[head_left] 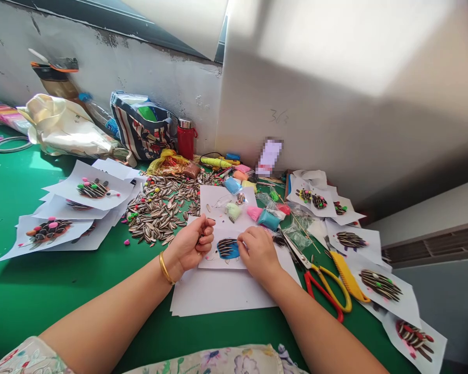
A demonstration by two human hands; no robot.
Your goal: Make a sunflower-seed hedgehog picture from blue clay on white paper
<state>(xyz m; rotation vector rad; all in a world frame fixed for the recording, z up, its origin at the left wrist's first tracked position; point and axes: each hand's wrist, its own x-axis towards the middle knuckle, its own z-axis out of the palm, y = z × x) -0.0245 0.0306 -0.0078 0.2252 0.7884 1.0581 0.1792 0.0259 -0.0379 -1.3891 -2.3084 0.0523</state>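
Observation:
A small hedgehog picture (228, 249), made of blue clay with striped sunflower seeds stuck in it, sits on a white paper (214, 263). My right hand (259, 254) rests on that paper, fingertips pinched at the right edge of the blue clay; anything between them is hidden. To the left, my left hand (193, 241) is curled closed just above the paper's edge, and what lies inside it cannot be seen. Beyond it spreads a large pile of sunflower seeds (161, 208). Lumps of coloured clay, such as a teal one (269, 219), lie behind my right hand.
Scissors with yellow handles (335, 285), a red-handled pair (323, 296) and a yellow comb-like tool (347, 275) lie at the right. Finished-looking hedgehog sheets are stacked left (89, 189) and right (380, 284). A red bottle (185, 140) and striped bag (142, 127) stand by the wall.

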